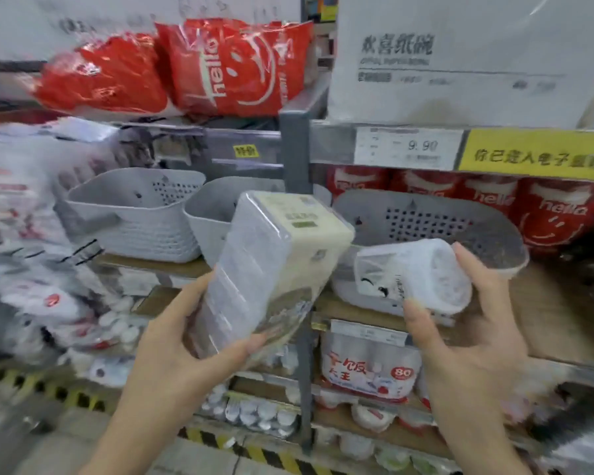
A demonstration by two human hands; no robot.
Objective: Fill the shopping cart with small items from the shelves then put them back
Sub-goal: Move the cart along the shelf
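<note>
From the head view, the person stands facing store shelves. Their left hand (pixel 186 341) grips a tall clear-wrapped pack (pixel 271 265) with a cream label at its top end, tilted, held up in front of the grey shelf post (pixel 297 156). Their right hand (pixel 467 330) holds a smaller clear-wrapped roll (pixel 415 275) lying on its side, thumb below and fingers behind it. Both items hang in the air just before a shelf carrying grey plastic baskets (pixel 134 214). Red "hello" bags (pixel 227 66) sit on the shelf above.
</note>
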